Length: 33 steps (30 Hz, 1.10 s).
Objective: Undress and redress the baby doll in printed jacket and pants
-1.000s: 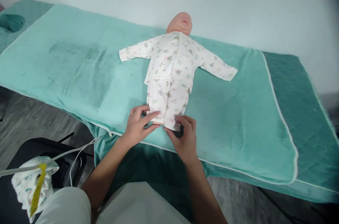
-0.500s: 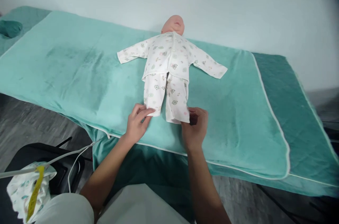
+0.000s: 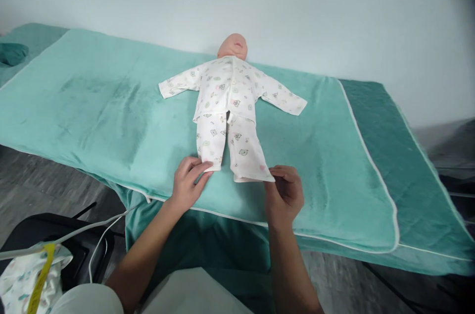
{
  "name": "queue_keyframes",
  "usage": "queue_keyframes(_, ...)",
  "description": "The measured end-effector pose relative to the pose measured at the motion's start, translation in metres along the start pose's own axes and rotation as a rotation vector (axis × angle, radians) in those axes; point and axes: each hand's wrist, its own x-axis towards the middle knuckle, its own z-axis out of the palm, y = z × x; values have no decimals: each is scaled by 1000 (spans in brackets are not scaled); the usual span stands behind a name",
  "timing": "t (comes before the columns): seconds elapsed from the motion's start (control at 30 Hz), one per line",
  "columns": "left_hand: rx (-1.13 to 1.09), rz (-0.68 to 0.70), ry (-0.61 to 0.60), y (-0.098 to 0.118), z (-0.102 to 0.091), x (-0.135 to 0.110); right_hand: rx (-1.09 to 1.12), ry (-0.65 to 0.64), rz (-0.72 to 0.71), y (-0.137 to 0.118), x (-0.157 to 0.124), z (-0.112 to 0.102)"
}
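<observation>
A baby doll (image 3: 233,47) lies on its back on the green-covered bed, its head toward the wall. It wears a white printed long-sleeved top (image 3: 226,87) with sleeves spread to both sides, and matching trousers (image 3: 243,148). My left hand (image 3: 188,183) pinches the hem of the left trouser leg between thumb and fingers. At the outer corner of the right leg's hem, my right hand (image 3: 285,192) grips the cloth and pulls it outward, so that leg flares. No feet show below the hems; the doll's hands are hidden in the sleeves.
The green padded cover (image 3: 111,106) with white piping spreads over the bed, against a pale wall (image 3: 297,12). At lower left, a black chair (image 3: 79,254) carries a bundled printed cloth (image 3: 25,279). A white cable (image 3: 92,225) with a yellow tag (image 3: 41,279) crosses there.
My right hand has drawn the right trouser hem outward to the right, widening that leg. My left hand keeps its pinch on the other hem. The view has shifted slightly.
</observation>
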Motion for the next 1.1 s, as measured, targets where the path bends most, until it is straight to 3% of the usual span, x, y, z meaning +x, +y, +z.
queue_keyframes(0.2,18,-30,15,0,2,-6,-79,-219,-53,-1,-19,5)
queue_keyframes(0.4,9,-33,-20,-4,2,-10,-129,-294,-83,-8,-24,6)
queue_keyframes(0.6,101,-43,-14,-3,8,-8,-175,-373,-162,-18,25,20)
queue_keyframes(0.8,347,-48,-42,3,21,-4,-402,-554,-231,-12,83,59)
queue_keyframes(0.97,310,-28,3,1,27,-8,-546,-587,-232,-4,85,85)
queue_keyframes(1.1,215,-20,57,-2,27,-11,-534,-598,-192,5,79,89)
